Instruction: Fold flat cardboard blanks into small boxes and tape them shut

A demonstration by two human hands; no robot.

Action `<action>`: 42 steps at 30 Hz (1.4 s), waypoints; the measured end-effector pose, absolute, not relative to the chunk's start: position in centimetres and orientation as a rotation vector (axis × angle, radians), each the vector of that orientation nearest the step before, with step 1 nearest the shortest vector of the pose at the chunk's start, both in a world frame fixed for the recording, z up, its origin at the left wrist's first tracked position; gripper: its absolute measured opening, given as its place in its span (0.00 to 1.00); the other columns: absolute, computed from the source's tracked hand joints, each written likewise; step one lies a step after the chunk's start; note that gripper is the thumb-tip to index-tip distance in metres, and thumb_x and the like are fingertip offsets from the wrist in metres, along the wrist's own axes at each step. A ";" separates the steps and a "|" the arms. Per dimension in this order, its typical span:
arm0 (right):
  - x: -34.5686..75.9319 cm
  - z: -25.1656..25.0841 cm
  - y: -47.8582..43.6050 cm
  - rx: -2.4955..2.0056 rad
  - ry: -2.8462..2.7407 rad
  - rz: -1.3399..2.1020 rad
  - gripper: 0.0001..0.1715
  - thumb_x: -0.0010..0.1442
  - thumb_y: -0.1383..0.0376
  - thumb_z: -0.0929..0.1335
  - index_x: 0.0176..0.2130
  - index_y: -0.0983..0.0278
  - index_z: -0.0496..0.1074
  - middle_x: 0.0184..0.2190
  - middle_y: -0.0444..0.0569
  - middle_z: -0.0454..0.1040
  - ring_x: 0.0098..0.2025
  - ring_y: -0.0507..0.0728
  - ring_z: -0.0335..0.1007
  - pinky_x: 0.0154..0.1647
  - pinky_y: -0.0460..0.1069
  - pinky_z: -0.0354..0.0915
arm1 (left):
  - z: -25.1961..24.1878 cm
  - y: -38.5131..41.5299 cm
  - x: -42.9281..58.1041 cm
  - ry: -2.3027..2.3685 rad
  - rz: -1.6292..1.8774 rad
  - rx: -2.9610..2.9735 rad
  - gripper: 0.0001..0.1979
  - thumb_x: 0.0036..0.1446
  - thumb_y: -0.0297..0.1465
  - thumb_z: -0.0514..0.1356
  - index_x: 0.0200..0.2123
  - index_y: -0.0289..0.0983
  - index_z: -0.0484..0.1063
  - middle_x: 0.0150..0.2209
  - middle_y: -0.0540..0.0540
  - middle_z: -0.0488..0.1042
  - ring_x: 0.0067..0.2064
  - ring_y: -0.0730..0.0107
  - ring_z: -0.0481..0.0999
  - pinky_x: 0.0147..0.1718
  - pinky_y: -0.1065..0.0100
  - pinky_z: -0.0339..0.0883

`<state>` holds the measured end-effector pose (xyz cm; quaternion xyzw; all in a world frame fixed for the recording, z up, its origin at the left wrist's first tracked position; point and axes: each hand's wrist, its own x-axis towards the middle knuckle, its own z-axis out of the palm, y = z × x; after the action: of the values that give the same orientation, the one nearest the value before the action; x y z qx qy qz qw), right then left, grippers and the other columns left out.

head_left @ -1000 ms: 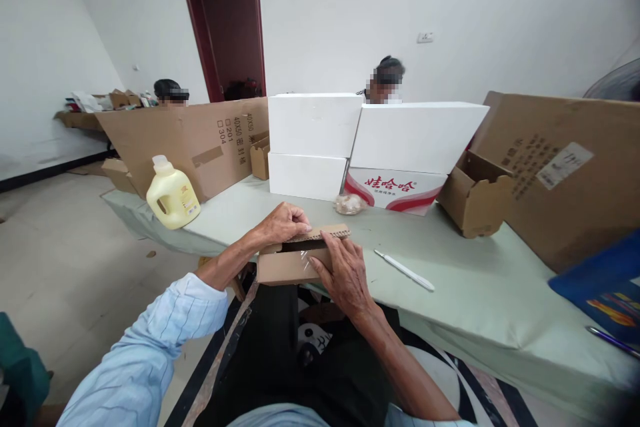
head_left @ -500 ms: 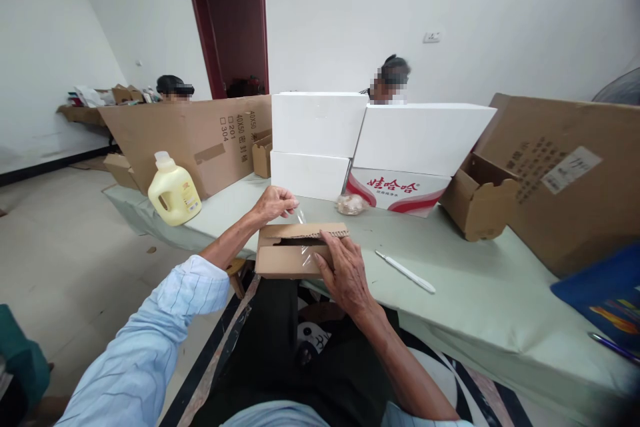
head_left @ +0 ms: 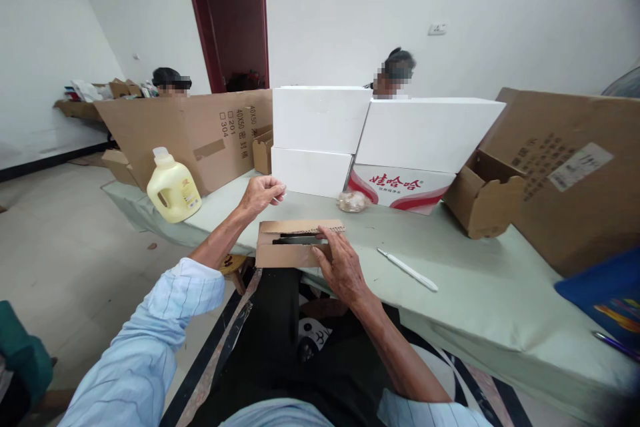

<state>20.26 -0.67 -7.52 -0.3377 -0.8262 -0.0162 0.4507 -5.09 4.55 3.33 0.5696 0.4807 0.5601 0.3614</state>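
Observation:
A small brown cardboard box (head_left: 285, 256) lies near the table's front edge with its top flaps slightly parted. Through the gap something dark and greyish shows, too hidden to name. My right hand (head_left: 344, 265) grips the box's right end, fingers over the top flap and thumb on the front side. Raised behind the box's left part, my left hand (head_left: 261, 195) is pinched closed on a thin clear strip of tape, which barely shows at the fingertips. Right of the box lies a white craft knife (head_left: 407, 270). A crumpled clear ball (head_left: 353, 201), seemingly of tape, rests behind it.
Stacked white boxes (head_left: 320, 121) stand across the back, beside a large carton (head_left: 220, 140) and a yellow jug (head_left: 174, 188). An open carton (head_left: 483, 197), another large carton (head_left: 575, 167) and a blue item (head_left: 600, 300) are at right. Two people sit beyond.
My left hand has moved up and left, away from the box, and the clear tape has come off its top. The gap between the flaps is wider. My right hand still holds the box.

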 end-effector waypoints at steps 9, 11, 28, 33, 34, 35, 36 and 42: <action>19.9 -5.8 0.9 -0.885 -2.081 0.021 0.27 0.72 0.61 0.65 0.67 0.62 0.65 0.51 0.58 0.80 0.54 0.67 0.77 0.56 0.65 0.74 | 5.0 -0.6 -5.0 1.100 1.364 1.650 0.15 0.52 0.41 0.71 0.28 0.34 0.77 0.27 0.47 0.79 0.29 0.72 0.77 0.30 0.71 0.73; 19.9 -5.5 1.2 -0.901 -2.085 0.035 0.27 0.71 0.62 0.65 0.66 0.62 0.66 0.51 0.58 0.80 0.54 0.67 0.77 0.56 0.64 0.74 | 4.5 -1.3 -4.5 1.166 1.374 1.740 0.14 0.56 0.39 0.69 0.29 0.34 0.78 0.27 0.46 0.80 0.29 0.71 0.77 0.30 0.71 0.73; 19.8 -5.4 1.6 -0.874 -2.081 0.016 0.24 0.72 0.62 0.65 0.64 0.63 0.66 0.49 0.57 0.80 0.51 0.65 0.77 0.53 0.61 0.74 | -5.0 -2.9 -1.1 1.120 1.270 3.170 0.11 0.74 0.27 0.56 0.41 0.36 0.78 0.47 0.38 0.84 0.52 0.57 0.83 0.48 0.57 0.77; 19.6 -5.2 1.6 -0.885 -2.075 0.033 0.24 0.71 0.62 0.66 0.64 0.63 0.66 0.49 0.57 0.80 0.51 0.65 0.76 0.53 0.61 0.74 | -5.2 -3.1 -1.0 1.204 1.247 3.256 0.11 0.73 0.26 0.56 0.41 0.36 0.79 0.47 0.40 0.84 0.53 0.57 0.81 0.49 0.56 0.74; 19.6 -5.2 1.6 -0.888 -2.075 0.054 0.24 0.71 0.63 0.66 0.64 0.63 0.66 0.50 0.57 0.80 0.52 0.65 0.76 0.53 0.61 0.74 | -5.2 -3.2 -1.0 1.219 1.245 3.257 0.11 0.73 0.26 0.56 0.40 0.36 0.79 0.48 0.40 0.83 0.53 0.57 0.80 0.50 0.56 0.74; 19.6 -5.1 1.6 -0.893 -2.074 0.077 0.24 0.71 0.63 0.66 0.64 0.63 0.66 0.50 0.57 0.80 0.52 0.66 0.76 0.54 0.61 0.74 | -5.2 -3.3 -1.0 1.225 1.235 3.260 0.11 0.73 0.26 0.56 0.40 0.36 0.79 0.48 0.40 0.83 0.53 0.56 0.80 0.50 0.55 0.73; 19.6 -5.1 1.6 -0.899 -2.074 0.097 0.24 0.71 0.63 0.65 0.64 0.63 0.66 0.50 0.57 0.80 0.52 0.66 0.76 0.54 0.62 0.73 | -5.1 -3.4 -1.0 1.219 1.219 3.265 0.10 0.72 0.27 0.57 0.41 0.36 0.79 0.48 0.39 0.83 0.53 0.55 0.79 0.49 0.55 0.73; 19.6 -4.8 1.6 -0.912 -2.066 0.141 0.23 0.70 0.63 0.65 0.63 0.64 0.67 0.49 0.57 0.80 0.51 0.65 0.77 0.53 0.61 0.73 | -3.5 -4.1 -1.4 1.108 1.146 3.158 0.07 0.69 0.33 0.63 0.45 0.35 0.78 0.51 0.37 0.81 0.55 0.50 0.77 0.50 0.52 0.72</action>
<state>19.57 1.64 -4.81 -0.3646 -0.8263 0.0562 0.4256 -1.40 -4.10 -3.49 0.8753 0.3071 0.3177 -0.1964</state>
